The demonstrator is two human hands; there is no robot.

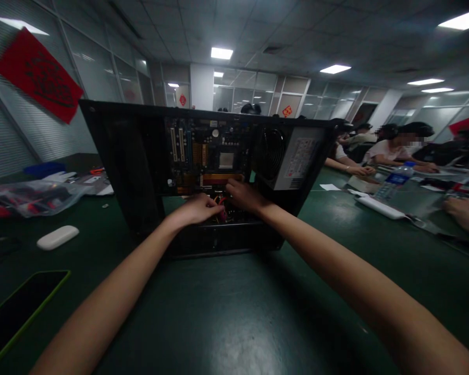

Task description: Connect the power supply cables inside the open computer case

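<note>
A black computer case (128, 156) stands on its side edge before me, its open side facing me. Inside it are a motherboard (230, 143) and, at the upper right, a power supply (297, 156) with a round fan grille. My left hand (198, 209) is at the lower middle of the case, thumb and fingers pinched at a small bundle of coloured wires (221, 202). Just right of it, my right hand (244, 195) reaches in with curled fingers near the memory slots (221, 179). Whatever its fingertips hold is hidden.
On the green table (219, 312), a phone (21, 310), a white oval case (58, 237) and a plastic bag of tools (35, 198) lie to the left. At right are a water bottle (396, 179), a white strip-shaped object (381, 207) and other people at work.
</note>
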